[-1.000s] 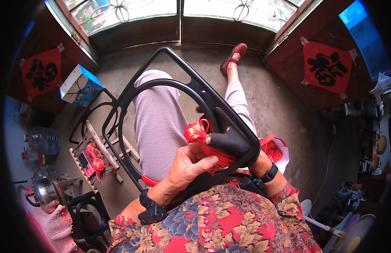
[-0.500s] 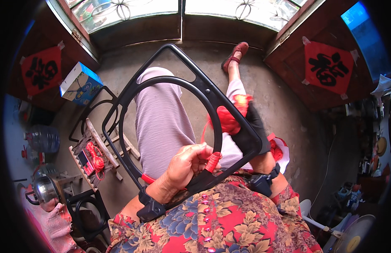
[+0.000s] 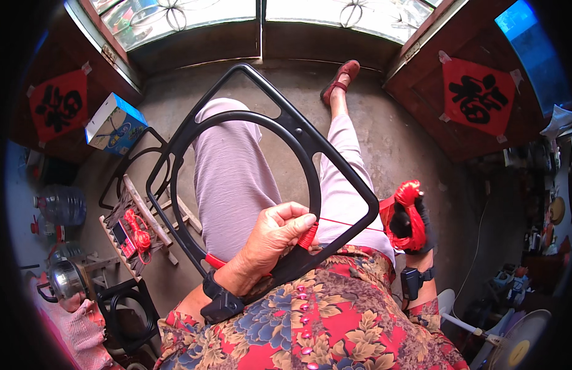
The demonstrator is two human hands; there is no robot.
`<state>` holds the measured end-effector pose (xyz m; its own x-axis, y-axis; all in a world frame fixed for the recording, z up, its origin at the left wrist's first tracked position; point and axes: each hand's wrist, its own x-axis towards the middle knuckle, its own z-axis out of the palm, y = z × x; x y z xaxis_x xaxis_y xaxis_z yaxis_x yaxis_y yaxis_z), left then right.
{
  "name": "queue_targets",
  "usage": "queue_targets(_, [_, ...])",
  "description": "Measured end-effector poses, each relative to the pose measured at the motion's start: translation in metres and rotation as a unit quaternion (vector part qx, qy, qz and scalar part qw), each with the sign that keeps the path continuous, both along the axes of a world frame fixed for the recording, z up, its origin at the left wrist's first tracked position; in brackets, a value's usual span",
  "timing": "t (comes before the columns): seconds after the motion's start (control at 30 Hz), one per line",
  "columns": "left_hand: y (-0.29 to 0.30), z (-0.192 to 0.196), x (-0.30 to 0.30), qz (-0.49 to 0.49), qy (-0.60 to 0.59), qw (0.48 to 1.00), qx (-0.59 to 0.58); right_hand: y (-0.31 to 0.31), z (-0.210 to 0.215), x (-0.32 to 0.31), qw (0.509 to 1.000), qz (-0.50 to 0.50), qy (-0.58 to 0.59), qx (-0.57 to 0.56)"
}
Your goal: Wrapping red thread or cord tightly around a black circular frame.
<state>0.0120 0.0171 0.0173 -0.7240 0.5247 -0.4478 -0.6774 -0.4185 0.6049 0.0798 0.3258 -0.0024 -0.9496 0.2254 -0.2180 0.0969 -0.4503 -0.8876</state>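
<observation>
A black square frame with a round inner ring point(image 3: 308, 142) lies tilted across my lap. Tight turns of red cord point(image 3: 307, 237) wrap the ring near my body, and a red band point(image 3: 215, 261) covers another part of it further left. My left hand point(image 3: 277, 229) is closed on the ring at the wrapping, thumb and forefinger pinching beside the turns. Out to the right, my right hand point(image 3: 422, 225), in a black glove, grips a bundle of red cord point(image 3: 391, 217). A taut strand runs from the wrapping to that bundle.
To the left stands a low wooden stool point(image 3: 144, 206) bearing a red device point(image 3: 123, 239) and a hank of red cord point(image 3: 138, 232). Another black frame point(image 3: 120, 165) leans by a blue-and-white box point(image 3: 116, 126). Plastic bottles point(image 3: 65, 205) and a metal pot point(image 3: 69, 285) are further left; a fan point(image 3: 520, 348) is lower right.
My right hand has swung outward to the right with the cord bundle, from over the frame's right side. The strand, slack before, is now taut. My left thumb has pressed down by the wrapping.
</observation>
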Motion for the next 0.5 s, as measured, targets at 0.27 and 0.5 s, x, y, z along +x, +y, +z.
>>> queue_targets(0.27, [-0.001,-0.002,0.003,0.005,0.079,0.996,-0.043,-0.05,0.03,-0.057,0.941,0.279,-0.157,0.109])
queue_targets(0.5, [-0.003,0.005,0.007,0.02,0.13,0.991,-0.004,-0.113,0.029,-0.097,0.936,0.326,0.073,0.108])
